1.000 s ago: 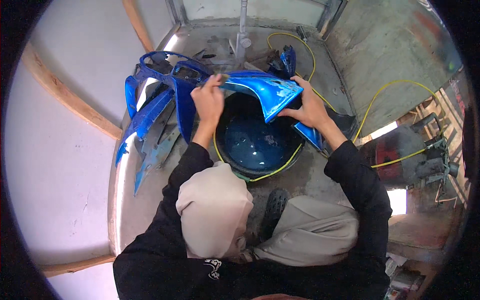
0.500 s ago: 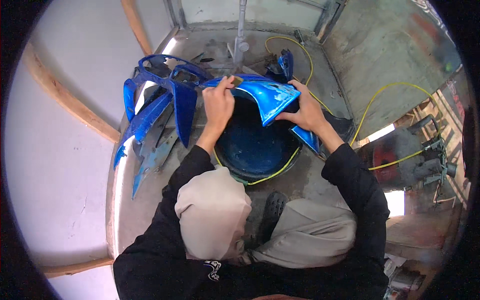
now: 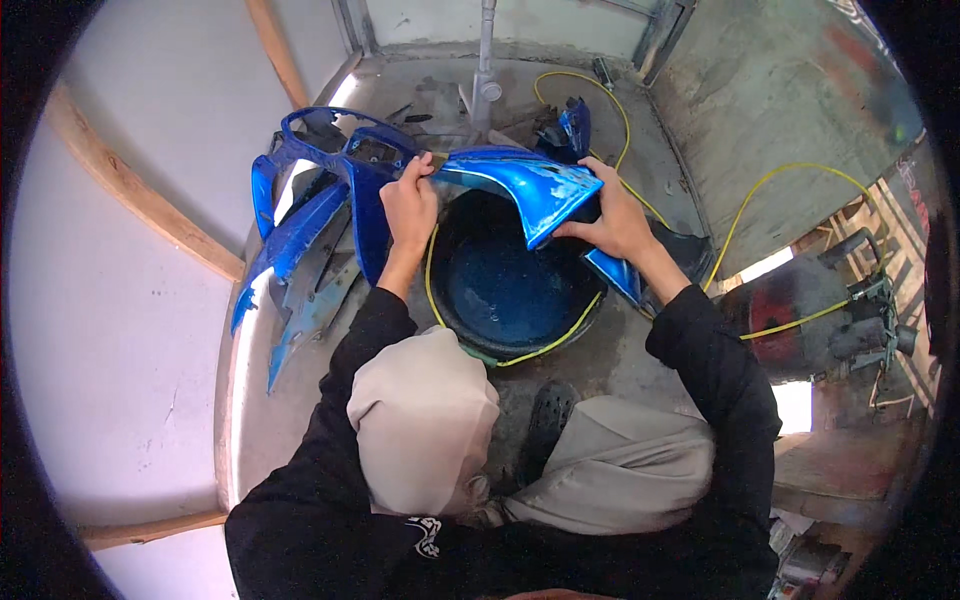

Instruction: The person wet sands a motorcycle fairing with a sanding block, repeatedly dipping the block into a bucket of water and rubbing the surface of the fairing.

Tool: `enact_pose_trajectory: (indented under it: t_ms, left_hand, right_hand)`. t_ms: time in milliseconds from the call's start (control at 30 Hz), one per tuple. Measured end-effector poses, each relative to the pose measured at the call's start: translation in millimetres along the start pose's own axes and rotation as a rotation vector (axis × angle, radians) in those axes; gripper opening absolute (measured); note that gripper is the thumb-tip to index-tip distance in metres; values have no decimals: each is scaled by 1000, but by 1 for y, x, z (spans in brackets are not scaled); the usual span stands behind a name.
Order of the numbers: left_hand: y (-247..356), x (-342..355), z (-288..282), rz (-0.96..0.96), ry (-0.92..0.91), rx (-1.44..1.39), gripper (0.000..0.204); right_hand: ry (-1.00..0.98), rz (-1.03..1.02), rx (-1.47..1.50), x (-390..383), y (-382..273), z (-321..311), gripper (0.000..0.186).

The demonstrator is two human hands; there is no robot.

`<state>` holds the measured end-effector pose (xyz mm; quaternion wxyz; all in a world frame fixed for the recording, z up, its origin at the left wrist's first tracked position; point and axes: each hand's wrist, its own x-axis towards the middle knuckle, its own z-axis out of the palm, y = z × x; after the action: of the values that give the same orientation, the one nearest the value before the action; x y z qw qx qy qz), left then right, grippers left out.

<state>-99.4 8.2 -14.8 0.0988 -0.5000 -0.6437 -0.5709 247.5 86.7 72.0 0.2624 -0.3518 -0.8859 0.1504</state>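
Note:
A glossy blue curved plastic panel with flaking, pale patches (image 3: 537, 195) is held up over a dark round basin of bluish water (image 3: 495, 300). My right hand (image 3: 615, 220) grips its wide right end, thumb beneath and fingers behind. At the narrow left end, my left hand (image 3: 408, 208) has its fingers closed on a small flat olive-brown piece (image 3: 439, 159), held at the panel’s edge; its exact kind is unclear. A smaller blue piece (image 3: 612, 270) sits below my right hand beside the basin.
Several blue body panels (image 3: 305, 225) lie at left beside a white wall (image 3: 120, 300). More pieces (image 3: 572, 125) are behind the basin, near a grey pipe (image 3: 487, 65). A yellow hose (image 3: 800, 163) loops around to a dark, red-marked machine (image 3: 790, 310) at right.
My left hand, with the olive piece, moved right along the panel's edge, then back left to its end. My right hand and the panel stay in nearly the same place.

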Motion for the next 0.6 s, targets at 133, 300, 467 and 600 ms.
enact_pose_trajectory:
  t_ms: [133,300,467,600]
  left_hand:
    - [66,-29,17,299,-206,7,35]
    - [120,-37,20,484,-342,-173,39]
    - [28,-9,-4,182,11,-46,27]
    - [91,-51,15,351,-240,-101,34]
  right_hand:
    - [5,25,4,-5,7,-5,128]
    - [17,30,4,-9,18,-4,126]
    - [-11,26,16,-1,0,-6,126]
    - [17,32,1,-9,15,-7,125]
